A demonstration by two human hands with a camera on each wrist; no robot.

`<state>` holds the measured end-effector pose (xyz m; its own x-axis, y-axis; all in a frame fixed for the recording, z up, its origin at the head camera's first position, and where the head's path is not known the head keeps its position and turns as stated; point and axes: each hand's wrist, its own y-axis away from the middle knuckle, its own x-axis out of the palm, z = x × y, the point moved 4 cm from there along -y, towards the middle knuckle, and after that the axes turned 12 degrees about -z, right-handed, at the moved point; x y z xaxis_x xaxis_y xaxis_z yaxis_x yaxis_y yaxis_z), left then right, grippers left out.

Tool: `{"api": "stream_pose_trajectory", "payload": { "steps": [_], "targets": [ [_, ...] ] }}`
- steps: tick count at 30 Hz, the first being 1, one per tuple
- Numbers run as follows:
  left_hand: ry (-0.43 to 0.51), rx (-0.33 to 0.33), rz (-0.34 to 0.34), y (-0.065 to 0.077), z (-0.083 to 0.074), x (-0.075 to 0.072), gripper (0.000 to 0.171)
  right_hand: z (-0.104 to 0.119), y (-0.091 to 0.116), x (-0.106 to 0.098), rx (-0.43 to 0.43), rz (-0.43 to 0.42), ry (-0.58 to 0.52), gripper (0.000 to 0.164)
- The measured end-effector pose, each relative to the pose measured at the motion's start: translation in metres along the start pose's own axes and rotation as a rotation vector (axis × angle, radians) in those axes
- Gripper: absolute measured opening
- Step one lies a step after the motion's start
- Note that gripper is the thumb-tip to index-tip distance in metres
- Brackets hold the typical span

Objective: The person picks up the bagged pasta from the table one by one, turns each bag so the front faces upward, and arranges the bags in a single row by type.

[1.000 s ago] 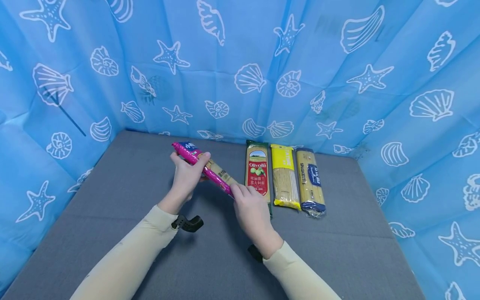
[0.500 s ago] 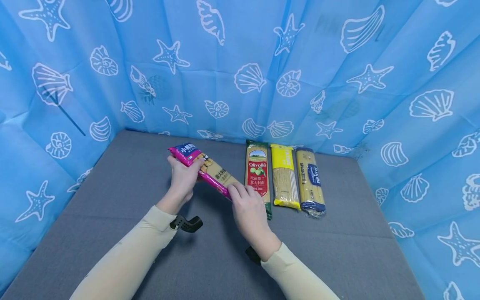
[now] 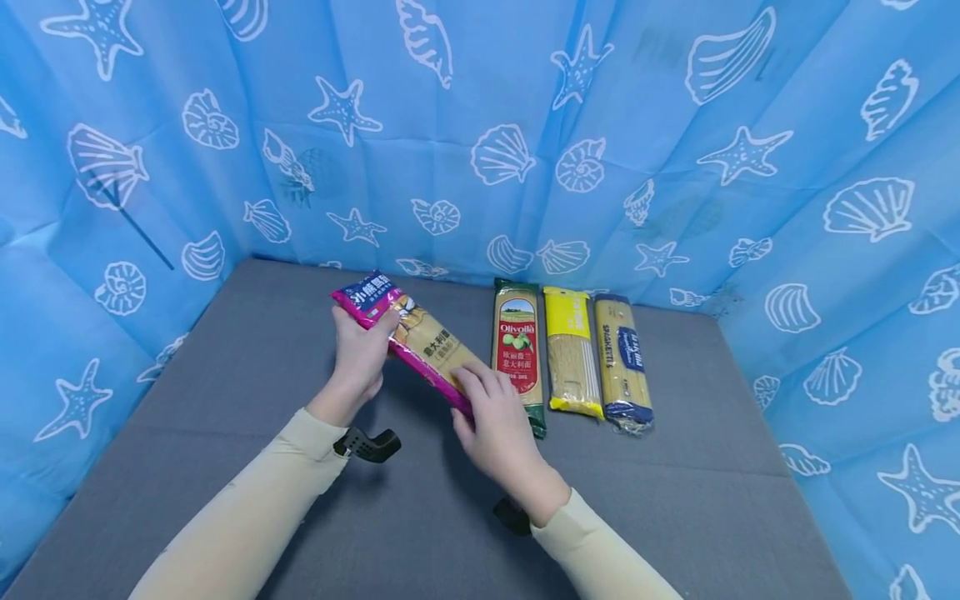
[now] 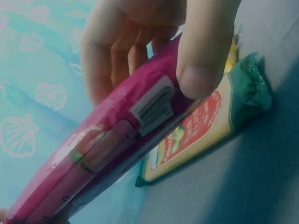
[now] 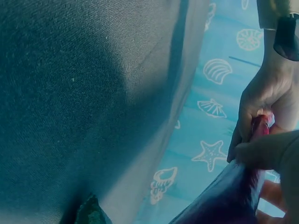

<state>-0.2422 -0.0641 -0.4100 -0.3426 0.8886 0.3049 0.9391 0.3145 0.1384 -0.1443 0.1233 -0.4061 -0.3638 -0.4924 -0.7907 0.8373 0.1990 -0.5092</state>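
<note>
A magenta pack of spaghetti [image 3: 427, 337] with a blue end is held slanted above the table, its printed front turned up. My left hand [image 3: 356, 354] grips its upper left end, the thumb over the front and most fingers hidden behind. At the lower right end, my right hand [image 3: 498, 425] holds the pack, fingers over the front and thumb at the near edge. In the left wrist view, the right hand [image 4: 201, 51] has its thumb and fingers on opposite sides of the pack [image 4: 103, 140]. The right wrist view shows the left hand [image 5: 266, 93] at the far end.
Right of the hands lie a green and red Olivoila pasta pack [image 3: 517, 333], a yellow-ended spaghetti pack [image 3: 573, 358] and a blue-ended spaghetti pack [image 3: 622, 358], side by side. The grey table [image 3: 660, 517] meets a blue shell-patterned curtain [image 3: 450, 150] behind and at both sides.
The magenta pack has been rolled from its edge so that its printed front faces up. Its left end has shifted slightly left. The right thumb now shows below the pack.
</note>
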Motion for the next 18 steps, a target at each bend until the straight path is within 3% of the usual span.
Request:
{"api": "stream_pose_trajectory", "payload": {
  "steps": [8, 18],
  "targets": [
    [-0.040, -0.005, 0.052, -0.005, -0.004, 0.000, 0.060, -0.008, 0.005, 0.001, 0.096, 0.056, -0.182, 0.054],
    [-0.142, -0.017, 0.153, -0.006, -0.005, 0.001, 0.055, -0.018, 0.011, 0.006, 0.153, 0.042, -0.270, 0.040]
  ]
}}
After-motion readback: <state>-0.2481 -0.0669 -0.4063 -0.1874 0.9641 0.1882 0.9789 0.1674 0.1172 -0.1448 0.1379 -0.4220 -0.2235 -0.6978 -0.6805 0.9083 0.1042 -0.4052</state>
